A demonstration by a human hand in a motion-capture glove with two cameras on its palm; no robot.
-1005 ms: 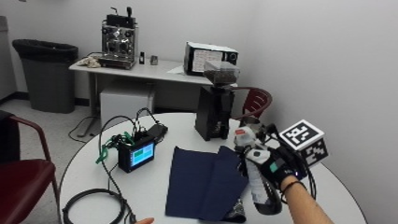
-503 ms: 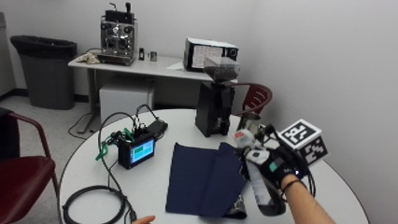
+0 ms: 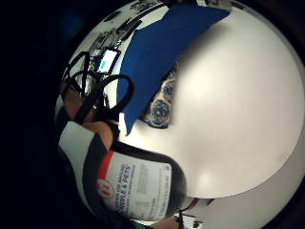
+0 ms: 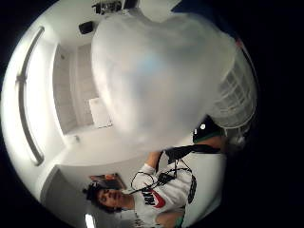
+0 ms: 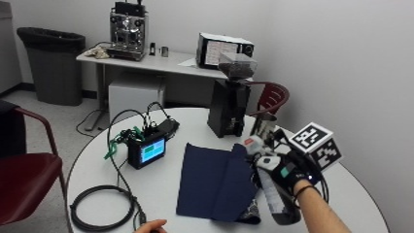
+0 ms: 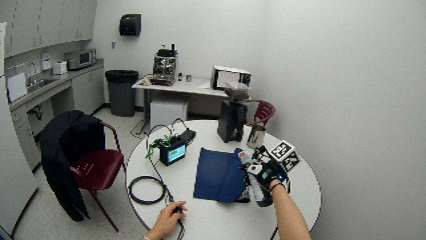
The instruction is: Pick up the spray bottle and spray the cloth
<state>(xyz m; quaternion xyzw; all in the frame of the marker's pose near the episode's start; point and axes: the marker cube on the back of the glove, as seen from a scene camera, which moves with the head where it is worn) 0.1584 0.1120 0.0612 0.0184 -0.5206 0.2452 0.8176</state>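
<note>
The round white tabletop is seen across the lower half of the outside view, with a dark blue rectangular cloth laid flat at its centre, one edge folded up. At the lower right of the frame, just beside the cloth's right edge, a translucent plastic spray bottle with a white printed label is held raised above the tabletop, nozzle end upward; the fingers of the black-gloved right hand are wrapped around its upper part. A small black box with a lit screen is seen left of the cloth
</note>
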